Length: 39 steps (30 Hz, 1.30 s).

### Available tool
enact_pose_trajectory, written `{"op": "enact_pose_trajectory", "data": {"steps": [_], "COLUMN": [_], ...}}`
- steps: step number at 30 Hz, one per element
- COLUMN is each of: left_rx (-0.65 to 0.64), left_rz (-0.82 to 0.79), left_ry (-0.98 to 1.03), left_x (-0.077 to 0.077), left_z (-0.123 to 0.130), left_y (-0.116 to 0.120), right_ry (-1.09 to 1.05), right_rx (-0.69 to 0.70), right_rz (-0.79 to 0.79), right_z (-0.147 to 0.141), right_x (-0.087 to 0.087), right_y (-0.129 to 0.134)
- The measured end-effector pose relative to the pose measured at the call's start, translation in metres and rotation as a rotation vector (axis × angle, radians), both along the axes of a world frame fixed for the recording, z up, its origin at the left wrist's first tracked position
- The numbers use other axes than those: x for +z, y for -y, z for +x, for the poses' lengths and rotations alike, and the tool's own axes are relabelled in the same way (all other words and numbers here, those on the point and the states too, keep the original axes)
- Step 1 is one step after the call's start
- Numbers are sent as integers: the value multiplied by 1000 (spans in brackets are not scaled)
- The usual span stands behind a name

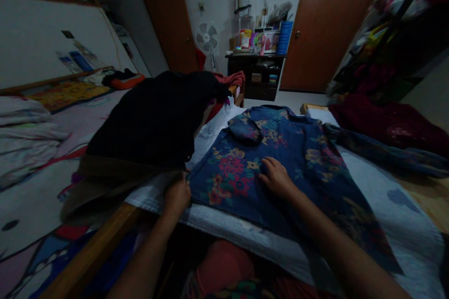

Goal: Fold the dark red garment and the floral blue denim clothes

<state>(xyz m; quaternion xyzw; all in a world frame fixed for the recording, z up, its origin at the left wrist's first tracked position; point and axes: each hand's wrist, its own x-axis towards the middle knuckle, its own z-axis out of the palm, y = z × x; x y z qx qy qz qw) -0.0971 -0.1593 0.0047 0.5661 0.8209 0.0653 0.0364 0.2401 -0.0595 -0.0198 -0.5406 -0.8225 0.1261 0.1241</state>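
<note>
A dark blue shirt with a floral print (242,173) is spread over a pale cloth (396,196) on a table. One sleeve is folded onto its body, and the other stretches out to the right. My left hand (178,195) pinches the shirt's lower left corner, beside a pile of dark clothing. My right hand (276,177) rests on the middle of the shirt, fingers a little bent and apart, holding nothing.
Black clothing (147,121) is heaped at the left, against a bed with a patterned sheet (24,224). A maroon garment (393,124) lies at the right. Farther back are a fan (207,37), a dark cabinet (259,77) and wooden doors (319,23).
</note>
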Motion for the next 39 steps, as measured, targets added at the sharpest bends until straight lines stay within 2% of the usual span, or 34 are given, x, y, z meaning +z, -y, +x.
{"op": "enact_pose_trajectory", "data": {"steps": [2,4,7,12,24,27,29,31,34,36,39], "left_rx": [-18,-20,-20,-72,4,29,5,-85,-355,-579,-754], "left_rz": [44,64,73,56,-118,-92,-1,122,222,199,94], "left_ry": [-34,-94,-180,-233,-264,-257,-302,-343,-231,-79,79], "left_x": [-2,-5,-9,-6,6,8,8,6,-1,-7,-13], "left_z": [-5,-7,-6,0,4,6,12,24,55,79,106], "left_y": [2,4,7,11,17,18,18,16,8,3,-2], "right_ry": [-19,-6,34,65,36,-18,-38,-49,-74,-96,-126], "right_rx": [100,140,140,121,140,117,89,72,84,107,155], "right_rz": [39,51,65,66,57,56,48,38,18,7,-5], "right_z": [-6,-11,-15,-18,-8,0,7,12,16,17,17], "right_x": [-7,-13,-17,-14,-22,-23,-23,-24,-24,-24,-22], "right_y": [33,58,76,78,93,99,101,103,105,107,112]}}
